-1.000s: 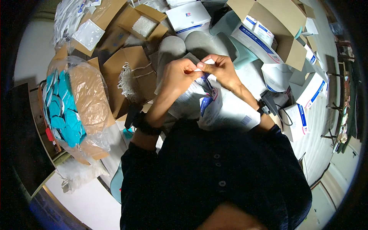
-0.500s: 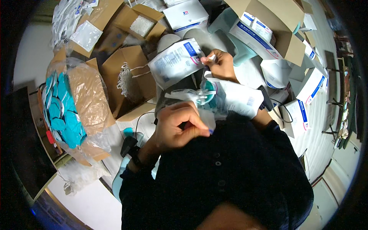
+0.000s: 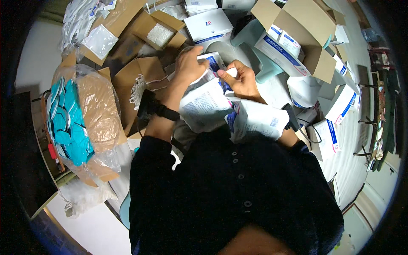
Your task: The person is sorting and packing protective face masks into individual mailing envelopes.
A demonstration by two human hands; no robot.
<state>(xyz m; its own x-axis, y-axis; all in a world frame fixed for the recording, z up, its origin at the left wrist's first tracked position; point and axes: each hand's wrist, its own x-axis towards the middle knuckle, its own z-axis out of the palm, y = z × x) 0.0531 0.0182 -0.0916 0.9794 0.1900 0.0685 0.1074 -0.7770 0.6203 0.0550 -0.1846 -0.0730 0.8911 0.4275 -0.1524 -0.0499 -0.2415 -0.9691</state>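
Note:
My left hand (image 3: 191,66) is bent over the far end of several stacked printed pouches, its fingers curled onto the upper white-and-blue pouch (image 3: 213,59). Just to the right, my right hand (image 3: 242,80) pinches the edges of the pouches between thumb and fingers. A second white pouch (image 3: 205,104) with small print hangs below the hands, tilted toward my chest. Another white pouch (image 3: 259,120) with a barcode rests between my chest and right forearm. Where the pouches overlap, their edges are hidden by my fingers.
On the left, a plastic-lined carton holds teal masks (image 3: 70,123). Ahead stand an open carton with white cords (image 3: 137,91), a small carton of white pieces (image 3: 160,35) and a closed white box (image 3: 208,25). At right are a pale green stool (image 3: 267,63) and a large open carton (image 3: 321,63).
My left hand has left the clear plastic and white strap near my chest and moved up to the pouches. The teal item is out of sight. The pouch faces now overlap between both hands.

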